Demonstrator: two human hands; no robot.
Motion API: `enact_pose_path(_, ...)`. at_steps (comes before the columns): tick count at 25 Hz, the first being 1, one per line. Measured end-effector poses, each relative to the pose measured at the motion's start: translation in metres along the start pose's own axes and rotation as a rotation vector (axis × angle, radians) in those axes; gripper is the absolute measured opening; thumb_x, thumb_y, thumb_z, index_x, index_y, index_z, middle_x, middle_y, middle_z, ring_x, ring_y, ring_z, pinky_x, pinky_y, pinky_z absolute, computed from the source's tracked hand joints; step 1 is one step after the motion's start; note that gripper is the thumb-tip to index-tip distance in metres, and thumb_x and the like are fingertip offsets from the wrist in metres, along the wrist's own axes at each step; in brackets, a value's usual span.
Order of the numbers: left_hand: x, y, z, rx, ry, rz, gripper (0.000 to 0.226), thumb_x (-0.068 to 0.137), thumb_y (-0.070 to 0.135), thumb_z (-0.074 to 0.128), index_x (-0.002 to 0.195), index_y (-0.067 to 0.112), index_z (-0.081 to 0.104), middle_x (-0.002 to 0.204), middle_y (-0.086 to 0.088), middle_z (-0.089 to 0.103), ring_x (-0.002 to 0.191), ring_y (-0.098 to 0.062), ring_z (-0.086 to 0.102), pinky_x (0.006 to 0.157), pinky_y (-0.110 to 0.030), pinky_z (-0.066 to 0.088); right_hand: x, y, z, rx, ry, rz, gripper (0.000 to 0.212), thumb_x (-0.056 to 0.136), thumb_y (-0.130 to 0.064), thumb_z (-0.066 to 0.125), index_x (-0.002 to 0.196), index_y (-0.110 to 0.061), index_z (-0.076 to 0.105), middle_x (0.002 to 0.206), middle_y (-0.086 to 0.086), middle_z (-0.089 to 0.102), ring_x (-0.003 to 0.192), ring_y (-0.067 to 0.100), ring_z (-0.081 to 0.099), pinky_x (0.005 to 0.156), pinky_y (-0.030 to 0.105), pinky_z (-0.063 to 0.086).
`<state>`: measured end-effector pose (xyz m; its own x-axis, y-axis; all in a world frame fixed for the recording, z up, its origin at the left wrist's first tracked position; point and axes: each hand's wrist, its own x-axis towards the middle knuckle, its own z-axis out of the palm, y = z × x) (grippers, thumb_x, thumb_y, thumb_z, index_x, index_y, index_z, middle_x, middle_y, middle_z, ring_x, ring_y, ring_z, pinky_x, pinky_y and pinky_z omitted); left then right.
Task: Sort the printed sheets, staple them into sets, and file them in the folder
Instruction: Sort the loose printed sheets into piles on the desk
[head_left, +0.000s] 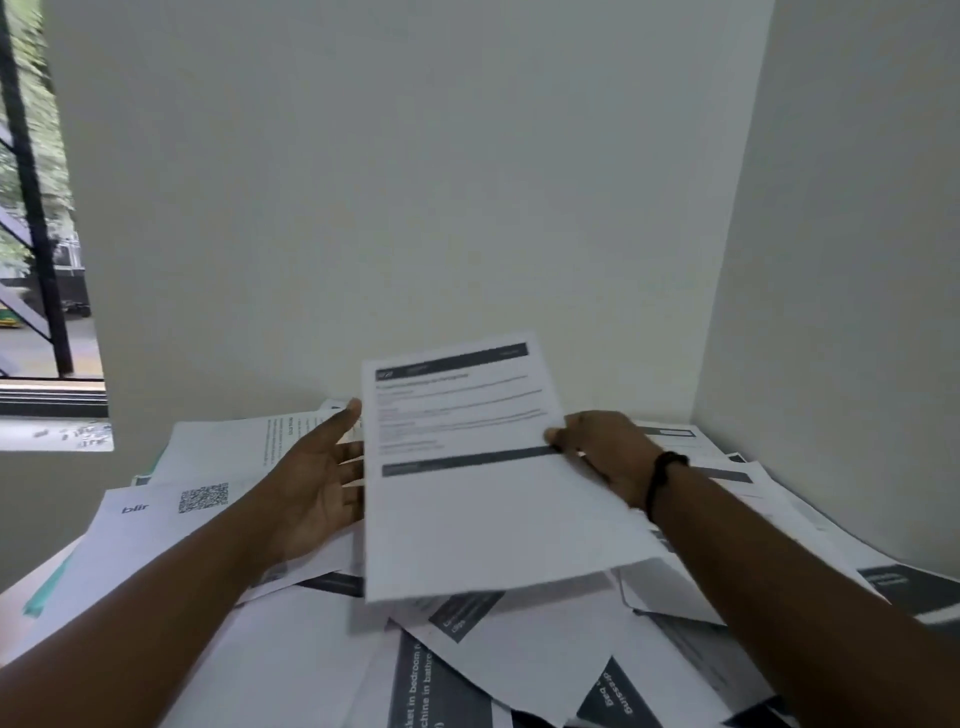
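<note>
While the right hand (597, 447) pinches the right edge of a printed sheet (467, 467) at frame centre, thumb on the printed face and fingers curled behind, the sheet stands lifted above the pile, tilted toward the viewer. Sheet: dark header bar along the top, several blocks of small text too blurred to read, a second dark bar across the middle, lower half blank.

Left hand (317, 483): open, palm turned toward the sheet, fingers straight and slightly spread, fingertips at the sheet's left edge; contact cannot be confirmed. A dark wristband (662, 480) circles the right wrist.

Below the hands, a loose pile of printed sheets (493, 660) fills the lower half of the frame, overlapping at many angles, several with dark title blocks. At left centre, a sheet with a QR code (203, 497) and the word "blir" lies on the pile. A teal edge (47, 587) shows under the papers at lower left; what it belongs to is unclear.

Plain pale walls (415, 182) meet in a corner at right. A window (36, 208) with dark bars occupies the upper left.
</note>
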<state>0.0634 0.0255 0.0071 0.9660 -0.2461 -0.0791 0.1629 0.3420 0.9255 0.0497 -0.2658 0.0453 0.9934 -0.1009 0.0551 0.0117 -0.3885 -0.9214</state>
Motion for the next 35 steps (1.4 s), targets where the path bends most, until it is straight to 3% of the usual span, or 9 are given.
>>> enact_pose_path(5, 0.006, -0.015, -0.009, 0.161, 0.089, 0.0, 0.031, 0.09, -0.005, 0.055, 0.118, 0.004, 0.061, 0.11, -0.016, 0.072, 0.099, -0.034, 0.07, 0.094, -0.049, 0.052, -0.002, 0.02, 0.025, -0.264, 0.02, -0.011, 0.04, 0.089, -0.044, 0.061, 0.067, -0.015, 0.044, 0.062, 0.006, 0.046, 0.045, 0.016, 0.049, 0.043, 0.019, 0.037)
enact_pose_path(8, 0.003, -0.02, -0.006, 0.236, 0.113, 0.015, 0.029, 0.091, -0.004, 0.057, 0.116, 0.008, 0.062, 0.106, -0.014, 0.073, 0.098, -0.034, 0.07, 0.095, -0.051, 0.05, -0.008, 0.032, 0.0, -0.996, 0.151, 0.025, 0.055, 0.08, -0.068, 0.051, 0.102, -0.018, 0.059, 0.1, 0.008, 0.061, 0.096, 0.026, 0.059, 0.073, 0.03, 0.047)
enact_pose_path(10, 0.004, -0.022, -0.005, 0.282, 0.124, 0.028, 0.03, 0.091, -0.003, 0.058, 0.118, 0.008, 0.062, 0.107, -0.013, 0.073, 0.098, -0.033, 0.07, 0.094, -0.051, 0.051, -0.015, 0.042, -0.013, -1.147, 0.145, 0.133, 0.064, 0.075, -0.068, 0.051, 0.117, -0.019, 0.058, 0.123, 0.007, 0.058, 0.116, 0.028, 0.052, 0.091, 0.036, 0.046)
enact_pose_path(13, 0.004, -0.025, -0.003, 0.331, 0.13, 0.052, 0.032, 0.09, -0.006, 0.059, 0.118, 0.009, 0.062, 0.105, -0.011, 0.074, 0.095, -0.033, 0.071, 0.089, -0.049, 0.054, -0.024, 0.05, -0.014, -1.074, 0.066, 0.166, 0.047, 0.084, -0.052, 0.049, 0.115, -0.018, 0.06, 0.119, 0.003, 0.064, 0.11, 0.024, 0.058, 0.089, 0.032, 0.047)
enact_pose_path(21, 0.004, -0.026, -0.002, 0.249, 0.151, 0.097, 0.065, 0.082, -0.012, 0.066, 0.131, 0.024, 0.044, 0.121, -0.007, 0.065, 0.106, -0.035, 0.066, 0.095, -0.054, 0.051, -0.043, 0.026, 0.0, -1.136, 0.35, -0.081, 0.009, 0.087, -0.018, 0.046, 0.086, -0.019, 0.055, 0.093, 0.002, 0.064, 0.094, 0.026, 0.063, 0.066, 0.027, 0.038)
enact_pose_path(26, -0.004, -0.022, 0.008, 0.294, 0.189, 0.073, 0.026, 0.092, 0.002, 0.061, 0.116, 0.01, 0.06, 0.115, -0.017, 0.068, 0.099, -0.032, 0.069, 0.092, -0.046, 0.054, -0.078, -0.02, 0.063, -1.195, 0.47, -0.535, 0.035, 0.076, -0.006, 0.061, 0.059, -0.018, 0.034, 0.057, -0.003, 0.041, 0.058, 0.022, 0.051, 0.044, 0.019, 0.016)
enact_pose_path(30, -0.008, -0.019, 0.01, 0.266, 0.216, 0.07, 0.018, 0.095, 0.026, 0.06, 0.11, 0.018, 0.065, 0.099, -0.006, 0.076, 0.091, -0.026, 0.073, 0.084, -0.042, 0.058, -0.092, -0.038, 0.129, -1.142, 0.143, -0.569, 0.01, 0.082, -0.006, 0.061, 0.078, -0.015, 0.06, 0.07, 0.005, 0.058, 0.07, 0.028, 0.062, 0.049, 0.022, 0.028)
enact_pose_path(33, -0.009, -0.018, 0.008, 0.275, 0.146, 0.068, 0.02, 0.094, 0.02, 0.062, 0.113, 0.014, 0.066, 0.1, -0.005, 0.076, 0.092, -0.022, 0.073, 0.084, -0.038, 0.057, -0.09, -0.033, 0.163, -1.115, 0.183, -0.585, 0.03, 0.035, -0.022, 0.091, 0.045, -0.015, 0.064, 0.044, 0.003, 0.057, 0.039, 0.019, 0.058, 0.037, 0.021, 0.036)
enact_pose_path(35, -0.008, -0.02, 0.008, 0.338, 0.109, 0.08, 0.02, 0.091, 0.007, 0.064, 0.109, 0.012, 0.068, 0.094, 0.0, 0.077, 0.087, -0.019, 0.074, 0.074, -0.029, 0.058, -0.089, -0.034, 0.173, -1.068, 0.089, -0.523, 0.03, 0.048, -0.03, 0.09, 0.064, -0.01, 0.073, 0.066, 0.012, 0.068, 0.06, 0.023, 0.068, 0.055, 0.031, 0.052)
